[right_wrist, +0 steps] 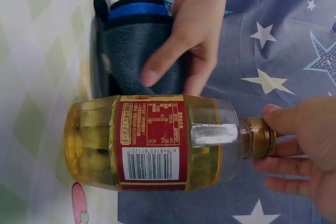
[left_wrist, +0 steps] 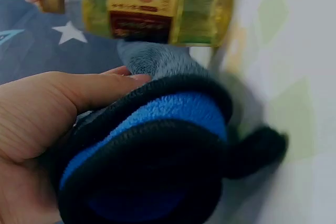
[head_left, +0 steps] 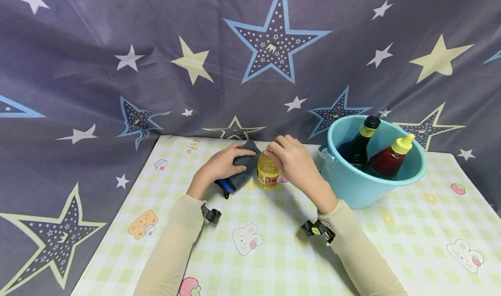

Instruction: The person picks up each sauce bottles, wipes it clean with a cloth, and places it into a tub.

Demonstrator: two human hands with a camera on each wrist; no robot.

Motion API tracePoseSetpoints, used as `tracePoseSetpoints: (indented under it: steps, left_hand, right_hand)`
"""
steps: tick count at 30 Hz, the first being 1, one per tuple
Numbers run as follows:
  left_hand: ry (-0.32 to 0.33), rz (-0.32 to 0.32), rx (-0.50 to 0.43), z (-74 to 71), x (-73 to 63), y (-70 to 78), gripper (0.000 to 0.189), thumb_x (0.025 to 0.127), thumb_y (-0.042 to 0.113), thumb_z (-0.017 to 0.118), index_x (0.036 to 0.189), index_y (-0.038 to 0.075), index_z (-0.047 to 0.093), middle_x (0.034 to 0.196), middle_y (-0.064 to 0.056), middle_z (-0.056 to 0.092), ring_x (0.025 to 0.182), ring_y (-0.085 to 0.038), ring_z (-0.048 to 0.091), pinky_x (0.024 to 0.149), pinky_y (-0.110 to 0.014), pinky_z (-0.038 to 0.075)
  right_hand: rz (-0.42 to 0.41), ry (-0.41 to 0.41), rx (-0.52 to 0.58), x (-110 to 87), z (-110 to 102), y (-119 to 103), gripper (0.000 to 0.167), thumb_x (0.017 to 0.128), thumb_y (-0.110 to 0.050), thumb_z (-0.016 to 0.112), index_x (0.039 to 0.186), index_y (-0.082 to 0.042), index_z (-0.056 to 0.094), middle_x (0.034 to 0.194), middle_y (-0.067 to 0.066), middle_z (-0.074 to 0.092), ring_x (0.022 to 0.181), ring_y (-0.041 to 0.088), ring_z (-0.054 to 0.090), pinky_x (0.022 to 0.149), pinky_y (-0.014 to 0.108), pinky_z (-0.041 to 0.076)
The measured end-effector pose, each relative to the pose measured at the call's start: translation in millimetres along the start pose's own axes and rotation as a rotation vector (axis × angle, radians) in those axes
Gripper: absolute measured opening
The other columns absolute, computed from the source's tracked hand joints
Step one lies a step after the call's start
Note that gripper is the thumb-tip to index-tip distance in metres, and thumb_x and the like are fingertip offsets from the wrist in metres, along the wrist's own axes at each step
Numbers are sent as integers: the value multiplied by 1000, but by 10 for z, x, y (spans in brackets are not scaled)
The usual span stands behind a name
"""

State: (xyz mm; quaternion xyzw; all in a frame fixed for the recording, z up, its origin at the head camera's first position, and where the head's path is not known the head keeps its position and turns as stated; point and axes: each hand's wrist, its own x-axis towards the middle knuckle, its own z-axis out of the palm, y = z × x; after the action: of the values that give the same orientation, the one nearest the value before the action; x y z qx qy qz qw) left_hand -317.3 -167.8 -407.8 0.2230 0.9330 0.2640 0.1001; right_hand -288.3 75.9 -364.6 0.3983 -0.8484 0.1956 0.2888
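Note:
A clear bottle of yellow cooking oil (head_left: 268,173) with a red and gold label stands upright near the back of the table. My right hand (head_left: 290,161) pinches its gold cap (right_wrist: 259,138) between thumb and fingers. Just left of the bottle, my left hand (head_left: 222,162) grips a folded grey cloth (head_left: 243,167) with a blue inner side, black edging and a small black loop. In the left wrist view the thumb lies along the cloth (left_wrist: 152,106), whose far end comes right up to the bottle.
To the right stands a light blue bucket (head_left: 352,191) holding a dark bottle (head_left: 358,146) with a black cap and a dark red bottle (head_left: 387,162) with a yellow cap. A checked cloth (head_left: 274,261) covers the table. Behind hangs a starry grey curtain (head_left: 242,100).

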Motion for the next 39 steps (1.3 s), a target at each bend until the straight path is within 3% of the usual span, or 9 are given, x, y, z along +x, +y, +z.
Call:
tracePoseSetpoints:
  steps: [6, 10, 13, 18, 22, 27, 39]
  left_hand:
    - [172, 22, -86, -249, -143, 73, 50, 99, 23, 69, 147, 29, 56, 166, -14, 26, 145, -43, 41, 104, -60, 46]
    - [286, 79, -162, -384, -229, 148, 49, 99, 24, 69, 147, 29, 56, 165, -10, 24, 147, -39, 37, 107, -60, 43]
    - [323, 135, -230, -432, -262, 198, 49, 99, 24, 69, 147, 28, 57, 165, -8, 24, 148, -36, 34, 109, -59, 40]
    - [282, 204, -299, -418, -250, 242, 49, 99, 23, 69, 147, 26, 56, 165, -7, 25, 153, -33, 25, 114, -60, 34]
    - [225, 222, -286, -347, -203, 251, 48, 100, 23, 68, 147, 25, 57, 165, -8, 27, 155, -32, 22, 116, -60, 32]
    - [178, 216, -268, -248, -147, 271, 48, 100, 27, 68, 146, 28, 57, 164, -7, 30, 151, -33, 30, 113, -57, 38]
    - [173, 172, -248, -201, -113, 312, 52, 96, 32, 73, 146, 29, 58, 162, -7, 32, 146, -34, 38, 108, -54, 43]
  right_hand:
    - [-4, 6, 5, 1, 2, 7, 11, 95, -13, 73, 89, -7, 65, 87, 6, 63, 75, 23, 52, 71, 36, 44]
    - [2, 3, 6, -3, 2, 8, 11, 96, -14, 72, 90, -8, 65, 88, 6, 63, 76, 23, 52, 71, 36, 43]
    - [4, 3, 5, -9, 2, 8, 11, 95, -15, 73, 90, -8, 65, 87, 6, 62, 76, 23, 52, 70, 36, 43]
    - [9, -3, -3, -15, -2, 1, 11, 96, -15, 72, 90, -7, 66, 87, 6, 62, 76, 23, 52, 69, 35, 42]
    - [10, -16, -13, -13, -5, -4, 12, 97, -16, 71, 91, -8, 66, 88, 6, 62, 76, 23, 51, 69, 35, 42]
    - [-6, -16, -30, -9, 2, -4, 13, 98, -16, 70, 90, -8, 64, 87, 6, 61, 74, 23, 51, 69, 35, 41]
    - [-16, -12, -40, -15, 8, -2, 13, 98, -17, 69, 90, -7, 64, 87, 7, 61, 74, 23, 50, 68, 34, 40]
